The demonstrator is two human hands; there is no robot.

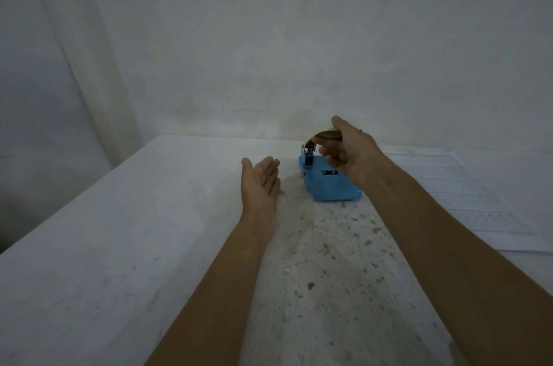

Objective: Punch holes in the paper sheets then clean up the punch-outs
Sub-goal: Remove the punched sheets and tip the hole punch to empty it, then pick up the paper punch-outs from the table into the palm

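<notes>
A blue hole punch (329, 186) stands on the speckled stone table (149, 231), its metal lever raised at the far end. My right hand (347, 150) curls over that lever from above, fingers bent around it. My left hand (260, 180) rests on its edge just left of the punch, palm open toward it and fingers straight, holding nothing. A stack of printed paper sheets (466, 201) lies flat to the right of the punch, partly behind my right forearm. One small pale speck (286, 270) lies on the table between my forearms; I cannot tell whether it is a punch-out.
A bare pale wall (269, 51) rises right behind the table's far edge. The table's left edge runs diagonally from the far corner toward the near left, with dark floor beyond it.
</notes>
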